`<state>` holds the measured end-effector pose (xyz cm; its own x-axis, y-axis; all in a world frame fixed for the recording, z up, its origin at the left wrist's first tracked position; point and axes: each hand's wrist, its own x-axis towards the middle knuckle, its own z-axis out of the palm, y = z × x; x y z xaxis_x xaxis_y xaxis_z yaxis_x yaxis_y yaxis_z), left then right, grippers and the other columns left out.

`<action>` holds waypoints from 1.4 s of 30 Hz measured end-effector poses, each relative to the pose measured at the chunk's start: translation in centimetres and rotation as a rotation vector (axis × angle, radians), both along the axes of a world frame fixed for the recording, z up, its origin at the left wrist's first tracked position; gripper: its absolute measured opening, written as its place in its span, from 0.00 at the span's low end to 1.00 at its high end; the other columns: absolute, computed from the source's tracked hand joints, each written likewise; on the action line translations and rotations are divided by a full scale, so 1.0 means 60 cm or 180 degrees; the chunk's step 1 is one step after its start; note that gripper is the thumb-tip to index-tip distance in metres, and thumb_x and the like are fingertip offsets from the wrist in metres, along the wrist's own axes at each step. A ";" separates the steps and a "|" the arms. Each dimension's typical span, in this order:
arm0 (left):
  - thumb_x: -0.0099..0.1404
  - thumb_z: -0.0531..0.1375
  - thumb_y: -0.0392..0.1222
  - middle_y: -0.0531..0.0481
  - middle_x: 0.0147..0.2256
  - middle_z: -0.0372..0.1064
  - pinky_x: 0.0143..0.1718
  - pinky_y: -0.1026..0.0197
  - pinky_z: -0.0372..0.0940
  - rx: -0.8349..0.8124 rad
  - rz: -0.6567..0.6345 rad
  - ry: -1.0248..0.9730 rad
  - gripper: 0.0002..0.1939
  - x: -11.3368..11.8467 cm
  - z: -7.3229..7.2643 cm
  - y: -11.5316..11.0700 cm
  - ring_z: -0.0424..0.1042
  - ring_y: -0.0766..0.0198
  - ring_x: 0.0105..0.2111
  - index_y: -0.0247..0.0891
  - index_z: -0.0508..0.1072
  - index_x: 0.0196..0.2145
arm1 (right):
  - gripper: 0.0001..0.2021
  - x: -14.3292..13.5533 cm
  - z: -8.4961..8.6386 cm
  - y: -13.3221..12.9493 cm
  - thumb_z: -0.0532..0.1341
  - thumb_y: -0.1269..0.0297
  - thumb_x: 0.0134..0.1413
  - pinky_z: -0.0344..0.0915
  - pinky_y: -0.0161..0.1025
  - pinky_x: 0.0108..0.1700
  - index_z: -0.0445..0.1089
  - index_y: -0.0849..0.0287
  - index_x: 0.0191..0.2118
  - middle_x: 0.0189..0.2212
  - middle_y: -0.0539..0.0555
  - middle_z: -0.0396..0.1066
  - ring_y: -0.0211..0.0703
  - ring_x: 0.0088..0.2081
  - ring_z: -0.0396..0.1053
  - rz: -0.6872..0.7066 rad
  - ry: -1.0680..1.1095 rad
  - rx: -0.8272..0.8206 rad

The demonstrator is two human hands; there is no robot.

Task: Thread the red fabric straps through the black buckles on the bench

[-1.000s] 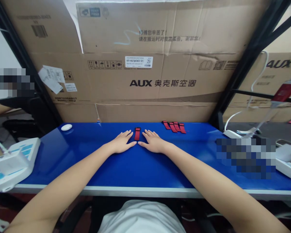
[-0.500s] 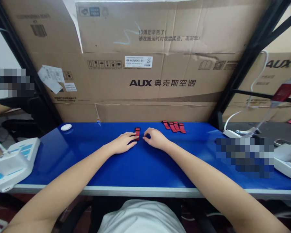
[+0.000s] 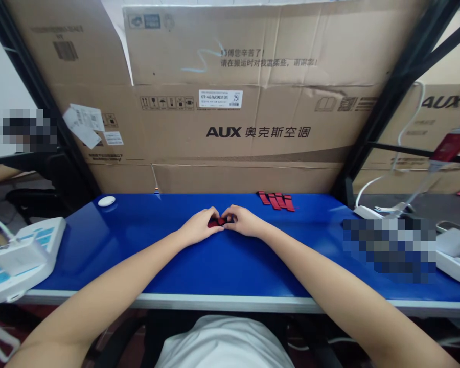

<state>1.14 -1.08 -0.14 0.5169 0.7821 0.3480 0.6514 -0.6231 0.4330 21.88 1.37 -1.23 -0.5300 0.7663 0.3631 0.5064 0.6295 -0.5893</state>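
A small red strap with black parts [image 3: 215,223] is pinched between my two hands, just above the middle of the blue table [image 3: 222,266]. My left hand [image 3: 199,225] has its thumb and fingers closed on the strap's left part. My right hand [image 3: 245,221] curls round the right end, fingertips almost meeting those of the left. The fingers cover much of the strap. Beyond my right hand, several similar red straps [image 3: 276,200] lie side by side near the table's back edge.
A cardboard sheet [image 3: 176,143] stands along the back, between black metal posts. A white round object [image 3: 106,201] lies at the back left. White power strips stand left [image 3: 53,250] and right [image 3: 456,268]. A blurred-out item [image 3: 391,248] lies at right. Another person [image 3: 42,168] is at far left.
The single red strap, upright on the table under my left fingers, is now turned sideways between both hands. My right hand has closed onto it, and my left fingers have curled in.
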 end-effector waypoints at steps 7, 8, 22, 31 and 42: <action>0.60 0.62 0.47 0.49 0.45 0.73 0.48 0.56 0.66 0.0119 -0.0417 -0.0200 0.16 0.009 0.011 -0.016 0.73 0.57 0.46 0.43 0.67 0.45 | 0.12 0.016 0.021 -0.004 0.66 0.68 0.39 0.59 0.33 0.32 0.63 0.58 0.31 0.26 0.46 0.66 0.36 0.28 0.63 0.0589 0.0503 -0.1202; 0.60 0.62 0.47 0.49 0.45 0.73 0.48 0.56 0.66 0.0241 -0.0387 -0.0194 0.16 0.009 0.013 -0.019 0.73 0.58 0.46 0.43 0.67 0.45 | 0.11 0.020 0.024 -0.003 0.66 0.68 0.39 0.60 0.34 0.33 0.63 0.58 0.30 0.26 0.46 0.66 0.37 0.29 0.63 0.0633 0.0613 -0.1327; 0.59 0.62 0.45 0.50 0.43 0.72 0.47 0.58 0.67 0.0682 -0.0164 -0.0451 0.17 0.024 0.031 -0.032 0.74 0.60 0.44 0.42 0.63 0.44 | 0.11 0.007 0.059 -0.019 0.63 0.62 0.46 0.60 0.41 0.50 0.65 0.60 0.20 0.39 0.53 0.66 0.44 0.45 0.65 0.0382 0.1099 -0.0680; 0.58 0.63 0.46 0.48 0.43 0.73 0.47 0.56 0.67 0.0321 -0.0252 -0.0509 0.19 0.018 0.034 -0.029 0.74 0.57 0.47 0.43 0.61 0.44 | 0.09 0.018 0.067 -0.016 0.64 0.62 0.43 0.62 0.37 0.41 0.68 0.60 0.20 0.34 0.51 0.66 0.39 0.36 0.65 0.0471 0.1702 -0.0983; 0.68 0.52 0.49 0.43 0.49 0.70 0.53 0.53 0.63 0.0025 -0.0564 -0.0426 0.16 0.031 0.029 -0.031 0.69 0.55 0.49 0.39 0.67 0.48 | 0.13 0.012 0.076 -0.031 0.71 0.57 0.42 0.66 0.40 0.37 0.70 0.59 0.29 0.25 0.51 0.72 0.40 0.29 0.70 0.0944 0.2360 -0.1611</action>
